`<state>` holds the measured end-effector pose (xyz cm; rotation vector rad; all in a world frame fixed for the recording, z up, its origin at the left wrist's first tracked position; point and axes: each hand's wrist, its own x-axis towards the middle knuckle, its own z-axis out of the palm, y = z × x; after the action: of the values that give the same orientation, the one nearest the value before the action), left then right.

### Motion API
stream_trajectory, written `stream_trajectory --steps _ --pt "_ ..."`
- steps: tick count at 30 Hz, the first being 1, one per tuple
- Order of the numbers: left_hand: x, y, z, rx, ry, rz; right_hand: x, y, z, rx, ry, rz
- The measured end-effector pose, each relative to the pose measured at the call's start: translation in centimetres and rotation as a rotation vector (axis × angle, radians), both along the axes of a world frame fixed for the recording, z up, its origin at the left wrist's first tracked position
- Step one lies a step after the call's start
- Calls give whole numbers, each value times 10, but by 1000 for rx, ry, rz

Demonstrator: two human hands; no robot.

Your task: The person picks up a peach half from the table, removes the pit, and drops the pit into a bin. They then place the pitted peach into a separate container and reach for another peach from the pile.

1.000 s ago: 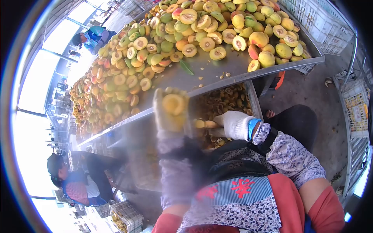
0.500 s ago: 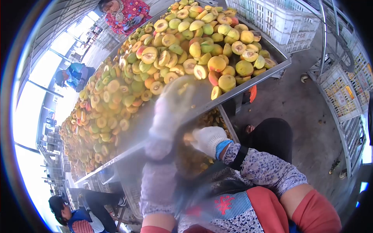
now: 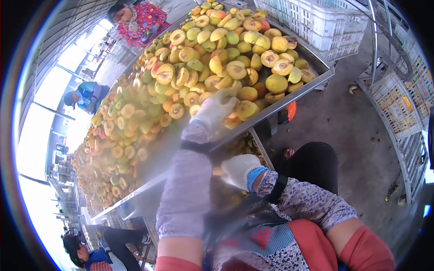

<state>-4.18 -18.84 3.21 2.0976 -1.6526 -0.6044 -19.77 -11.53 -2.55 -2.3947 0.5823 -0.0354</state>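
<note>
Halved peaches, yellow, green and red, lie heaped on a metal-edged table; some cut faces show the pit hollow. My left hand, in a white glove, reaches over the near edge into the heap. Its thumb and fingers are apart against the fruit, and the fingertips are blurred. Lower down and nearer my body, my right hand, also in a white glove, is closed. A small tan piece sticks out from its fingers; what it is I cannot make out. More fruit pieces lie below the table edge.
White plastic crates stand stacked behind the table. At right are a metal rack and a crate with yellow contents. One person stands at the far side, another at left, and a third sits lower left.
My left hand has moved forward and to the right, from the bare table edge onto the peaches. My right hand stays nearly in place, still closed.
</note>
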Motion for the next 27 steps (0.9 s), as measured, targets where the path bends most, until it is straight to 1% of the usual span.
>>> stream_trajectory --steps 1,2,4,5,6,7,8,9,10,11,12,13,15,17,18,19,21,22,23,25,26,27 --pt "11 14 5 78 327 84 1 -2 4 12 63 22" --pt "27 27 4 81 318 97 4 -1 1 46 77 26" --pt "60 53 -3 -59 588 351 0 -7 20 71 113 74" --pt "65 68 1 -63 578 367 -2 -12 32 90 156 105" --pt "68 87 4 -162 871 464 -1 -15 38 144 106 95" --pt "70 106 6 -274 1165 555 3 -14 40 148 38 34" --pt "77 123 -6 -344 1366 560 7 -14 29 98 -126 -1" --pt "72 137 -3 -357 1361 580 12 -11 22 52 -288 -39" --pt "65 148 -2 -372 1379 620 18 -6 18 58 -288 -22" --pt "58 155 -2 -385 1399 657 22 -1 19 67 -383 -93" --pt "58 161 -10 -404 1328 643 25 3 19 75 -478 -167" --pt "53 166 -13 -408 1329 654 28 6 16 80 -474 -159" --pt "40 172 -9 -418 1293 566 35 10 10 117 -531 -109" --pt "33 174 -9 -417 1290 600 37 12 9 84 -514 -100" --pt "31 176 -11 -431 1243 570 37 14 8 51 -501 -97" --pt "30 177 -12 -445 1194 539 37 14 8 52 -498 -94" --pt "23 180 -9 -465 1192 532 37 15 6 82 -408 -68" --pt "21 181 -8 -485 1188 522 36 15 8 85 -407 -71" --pt "25 182 -13 -480 1191 523 34 16 11 90 -353 -50" --pt "40 187 -27 -520 546 285 32 16 11 96 -293 -28" --pt "30 188 -5 -439 610 260 30 18 8 125 -294 3" --pt "25 188 3 -438 611 263 30 19 6 155 -297 35"
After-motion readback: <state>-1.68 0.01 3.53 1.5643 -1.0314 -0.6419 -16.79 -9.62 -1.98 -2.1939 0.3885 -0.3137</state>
